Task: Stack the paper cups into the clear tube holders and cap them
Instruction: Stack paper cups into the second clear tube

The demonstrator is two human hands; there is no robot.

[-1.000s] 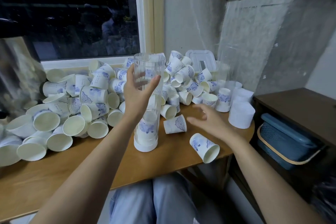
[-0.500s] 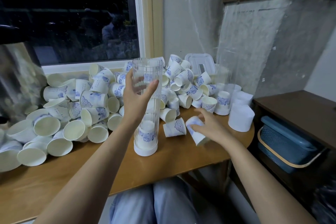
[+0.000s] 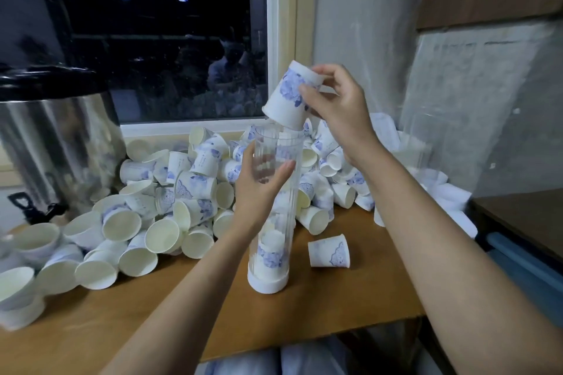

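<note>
On the wooden table (image 3: 335, 307), before a heap of loose cups (image 3: 189, 192), the clear tube (image 3: 271, 256) stands upright with a few cups inside, the left hand (image 3: 262, 189) wrapped round its upper half. The right hand (image 3: 338, 109) pinches one upturned cup (image 3: 289, 94), tilted just over the tube's mouth; stacking is in hand, and the cup likely needs levelling before it drops in. The cups show a blue flower print, with no readable writing.

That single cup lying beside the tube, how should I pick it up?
Pinch the lone cup across its side wall from above: it lies on its side, base toward the clear tube, rim facing right.
</note>
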